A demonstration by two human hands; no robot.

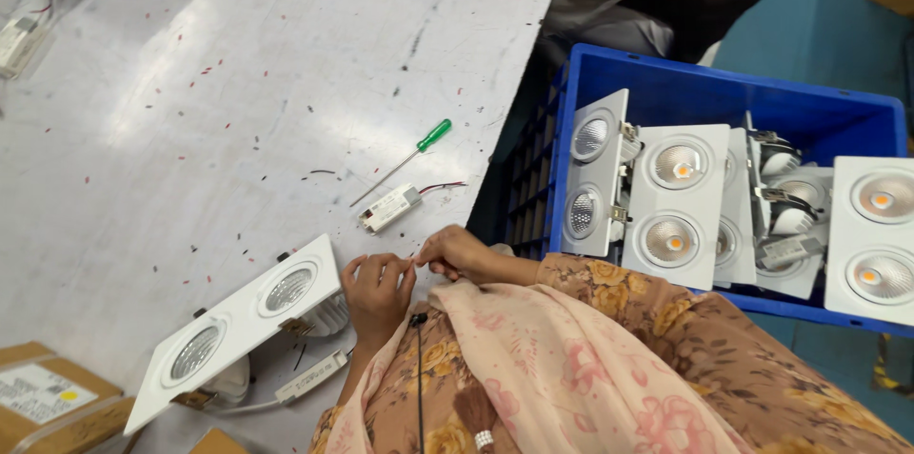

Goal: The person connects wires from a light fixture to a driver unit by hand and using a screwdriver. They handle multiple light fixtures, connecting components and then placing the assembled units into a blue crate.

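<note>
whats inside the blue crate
The blue crate holds white twin downlight fixtures stacked on edge and flat, some with clips and driver boxes showing. The crate floor beneath them is covered.

**Open tabletop ahead, crate walls to the right**

Bare table (238, 83) lies open beyond the screwdriver (405, 161) and small driver box (390, 207). The twin downlight fixture (243, 321) blocks the left; the blue crate (724, 92) hems the right edge.
</note>
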